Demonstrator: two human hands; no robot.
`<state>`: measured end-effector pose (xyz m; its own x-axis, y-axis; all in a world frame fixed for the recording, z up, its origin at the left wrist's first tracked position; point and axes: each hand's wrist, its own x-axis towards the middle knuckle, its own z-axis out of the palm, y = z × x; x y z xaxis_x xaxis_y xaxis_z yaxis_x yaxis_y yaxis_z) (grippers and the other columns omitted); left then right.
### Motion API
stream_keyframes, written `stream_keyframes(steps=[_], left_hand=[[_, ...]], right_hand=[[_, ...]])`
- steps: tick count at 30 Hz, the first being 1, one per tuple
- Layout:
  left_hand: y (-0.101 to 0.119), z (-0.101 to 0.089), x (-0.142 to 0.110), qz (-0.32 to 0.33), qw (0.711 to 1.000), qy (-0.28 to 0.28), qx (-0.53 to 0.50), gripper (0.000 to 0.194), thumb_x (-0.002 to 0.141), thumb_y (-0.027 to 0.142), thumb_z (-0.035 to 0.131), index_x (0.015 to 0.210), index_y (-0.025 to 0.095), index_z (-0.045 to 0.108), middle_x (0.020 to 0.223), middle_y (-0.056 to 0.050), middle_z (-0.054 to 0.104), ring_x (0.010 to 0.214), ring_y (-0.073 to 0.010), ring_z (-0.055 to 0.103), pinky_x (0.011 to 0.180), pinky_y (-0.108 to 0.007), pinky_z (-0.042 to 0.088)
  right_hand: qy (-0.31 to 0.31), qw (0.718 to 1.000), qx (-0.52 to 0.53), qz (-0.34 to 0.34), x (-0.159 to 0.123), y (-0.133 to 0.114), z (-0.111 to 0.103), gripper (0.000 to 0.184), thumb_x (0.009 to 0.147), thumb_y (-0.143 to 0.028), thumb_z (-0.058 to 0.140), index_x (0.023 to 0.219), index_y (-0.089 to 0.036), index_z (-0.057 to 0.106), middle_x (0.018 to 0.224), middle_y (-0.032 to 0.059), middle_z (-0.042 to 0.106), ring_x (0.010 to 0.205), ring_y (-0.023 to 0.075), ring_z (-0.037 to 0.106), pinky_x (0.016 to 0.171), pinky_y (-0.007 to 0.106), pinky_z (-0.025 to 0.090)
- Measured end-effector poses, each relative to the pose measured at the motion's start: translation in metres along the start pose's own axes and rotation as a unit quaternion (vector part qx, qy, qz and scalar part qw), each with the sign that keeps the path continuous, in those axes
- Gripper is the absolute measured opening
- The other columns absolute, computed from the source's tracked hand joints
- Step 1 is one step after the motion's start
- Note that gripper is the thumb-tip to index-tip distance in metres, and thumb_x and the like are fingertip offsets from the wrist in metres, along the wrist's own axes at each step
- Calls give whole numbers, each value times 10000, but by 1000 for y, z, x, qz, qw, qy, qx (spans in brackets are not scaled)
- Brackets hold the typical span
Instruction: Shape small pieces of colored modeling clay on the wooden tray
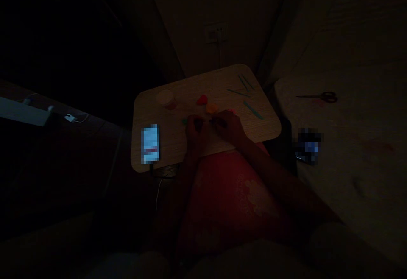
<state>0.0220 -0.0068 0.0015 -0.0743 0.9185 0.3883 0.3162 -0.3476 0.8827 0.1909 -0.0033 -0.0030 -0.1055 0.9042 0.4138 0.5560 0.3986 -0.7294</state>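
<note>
The room is very dim. My left hand and my right hand sit close together over a small wooden lap table, fingers curled toward each other. Anything between them is too dark to make out. A green lump of modelling clay lies just left of my left hand. Near my right hand are an orange lump and a pink bit, partly hidden by my fingers. Further up is a red lump. Teal plastic clay tools lie at the table's right side.
A small round tub stands at the table's far left. A lit phone with a cable lies at the near left corner. Scissors and a blurred dark object rest on the bedding to the right.
</note>
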Motion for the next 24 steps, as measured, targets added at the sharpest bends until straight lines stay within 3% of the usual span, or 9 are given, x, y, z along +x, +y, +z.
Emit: stream_keyframes(steps=[4, 8, 14, 19, 24], left_hand=[[-2, 0, -2, -13, 998, 7, -54, 228, 904, 372, 676, 1012, 222, 542, 974, -27, 604, 824, -148, 587, 756, -278, 492], [3, 0, -2, -9, 999, -22, -37, 338, 997, 524, 527, 864, 213, 550, 820, -11, 563, 746, -150, 544, 728, -285, 470], [11, -1, -1, 2, 999, -41, -7, 488, 1001, 631, 440, 835, 203, 606, 790, -40, 616, 757, -176, 571, 735, -310, 461], [10, -1, -3, 9, 994, -101, -31, 529, 995, 654, 428, 764, 203, 580, 709, -18, 566, 665, -157, 510, 644, -296, 403], [9, -2, -4, -13, 995, -93, -39, 574, 978, 662, 463, 644, 197, 497, 606, 13, 458, 586, -132, 413, 570, -288, 319]], right_hand=[[-28, 999, -44, 17, 0, -3, 2, 246, 896, -274, 653, 1086, -183, 781, 1091, 135, 732, 1014, 278, 662, 941, 435, 520], [-37, 998, -50, 21, -1, -5, 2, 292, 910, -264, 619, 1149, -173, 761, 1128, 150, 703, 1027, 282, 647, 924, 425, 521], [-7, 999, -4, -37, -5, -8, -4, 461, 876, -286, 666, 1326, -195, 625, 1157, 135, 662, 1075, 288, 614, 960, 438, 507], [-12, 994, 24, -110, -7, -11, -7, 304, 949, -417, 634, 1168, -211, 681, 1076, 115, 666, 1000, 261, 613, 889, 404, 512], [0, 991, 25, -133, -8, -13, -7, 227, 997, -374, 585, 1044, -216, 740, 961, 91, 675, 877, 221, 624, 807, 363, 509]])
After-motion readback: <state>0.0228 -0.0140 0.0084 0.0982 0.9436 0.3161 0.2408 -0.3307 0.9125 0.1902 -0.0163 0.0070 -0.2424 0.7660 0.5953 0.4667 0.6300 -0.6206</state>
